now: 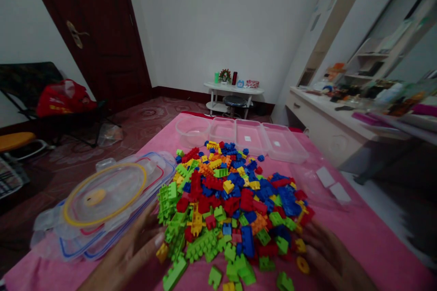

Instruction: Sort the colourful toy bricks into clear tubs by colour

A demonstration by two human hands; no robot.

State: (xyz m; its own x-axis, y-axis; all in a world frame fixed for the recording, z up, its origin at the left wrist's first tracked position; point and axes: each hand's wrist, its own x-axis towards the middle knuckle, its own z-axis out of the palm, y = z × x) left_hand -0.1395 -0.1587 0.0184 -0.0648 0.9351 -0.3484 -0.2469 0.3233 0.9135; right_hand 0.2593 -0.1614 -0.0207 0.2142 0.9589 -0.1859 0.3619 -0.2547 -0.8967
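Observation:
A large heap of toy building bricks (213,182) in red, blue, green, yellow and orange is spread over a pink cloth (368,241). At its left side rests my left hand (139,241), fingers stretched out, the thumb beside a small yellow brick (162,252). My right hand (327,250) lies along the opposite side, open, with its fingers against the outer bricks and near a yellow ring-shaped piece (302,264). Neither hand visibly grips a brick. Some fingertips are blurred or partly hidden by the heap.
Clear plastic containers, one round (193,132) and three rectangular (251,138), line the far side. Stacked lids (105,195) lie to the left. A transparent bag with white labels (326,176) is at the right. Beyond stand a white side table (234,87) and a cluttered desk (327,113).

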